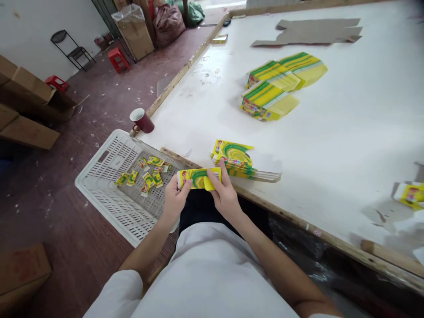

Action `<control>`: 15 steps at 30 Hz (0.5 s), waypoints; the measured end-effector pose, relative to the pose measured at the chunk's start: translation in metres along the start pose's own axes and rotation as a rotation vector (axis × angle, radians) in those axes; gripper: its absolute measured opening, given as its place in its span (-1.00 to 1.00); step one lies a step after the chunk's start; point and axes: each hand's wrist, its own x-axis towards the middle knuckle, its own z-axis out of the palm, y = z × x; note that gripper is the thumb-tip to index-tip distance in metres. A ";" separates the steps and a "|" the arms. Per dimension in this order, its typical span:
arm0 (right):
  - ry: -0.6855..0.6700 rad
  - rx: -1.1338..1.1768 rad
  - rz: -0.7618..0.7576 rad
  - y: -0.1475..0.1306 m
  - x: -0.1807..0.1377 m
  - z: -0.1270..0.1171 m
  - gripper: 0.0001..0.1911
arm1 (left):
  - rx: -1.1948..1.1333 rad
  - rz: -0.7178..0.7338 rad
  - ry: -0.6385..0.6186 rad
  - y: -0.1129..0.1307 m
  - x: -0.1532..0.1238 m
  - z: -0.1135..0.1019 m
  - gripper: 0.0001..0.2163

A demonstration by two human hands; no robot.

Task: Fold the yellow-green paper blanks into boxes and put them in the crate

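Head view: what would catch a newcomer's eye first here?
Most striking is the yellow-and-green carton held between the left hand and right hand at the near edge of the white table. Just beyond it lies a small stack of flat cartons, with bigger fanned stacks farther up the table. On the left, a white plastic crate on the floor holds finished small boxes, and a dark red mug sits at the table corner.

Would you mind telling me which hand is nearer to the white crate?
Left. The left hand hovers at the white crate edge; the right hand sits farther, toward the table.
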 end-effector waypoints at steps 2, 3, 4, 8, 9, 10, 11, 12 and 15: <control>-0.039 -0.006 -0.017 0.003 0.003 -0.008 -0.48 | -0.087 -0.054 -0.005 0.002 0.003 0.000 -0.73; -0.087 -0.008 -0.019 0.004 0.006 -0.013 -0.54 | -0.144 -0.084 -0.012 0.002 0.004 -0.001 -0.72; -0.142 -0.009 -0.018 0.005 0.008 -0.018 -0.58 | -0.203 -0.112 -0.024 0.002 0.005 -0.001 -0.72; -0.273 0.010 -0.066 0.005 0.017 -0.032 -0.59 | -0.356 -0.173 -0.054 0.001 0.009 -0.005 -0.72; -0.284 0.022 -0.074 0.005 0.017 -0.032 -0.57 | -0.367 -0.176 -0.049 0.001 0.010 -0.006 -0.72; -0.287 0.032 -0.071 0.004 0.017 -0.032 -0.54 | -0.371 -0.181 -0.049 0.000 0.010 -0.006 -0.72; -0.278 0.040 -0.058 0.004 0.017 -0.029 -0.51 | -0.372 -0.186 -0.055 0.000 0.010 -0.006 -0.72; -0.260 0.044 -0.036 0.003 0.016 -0.025 -0.49 | -0.369 -0.189 -0.060 0.000 0.009 -0.005 -0.72; -0.178 0.032 0.060 0.000 0.014 -0.009 -0.42 | -0.313 -0.164 -0.044 0.000 0.005 0.000 -0.72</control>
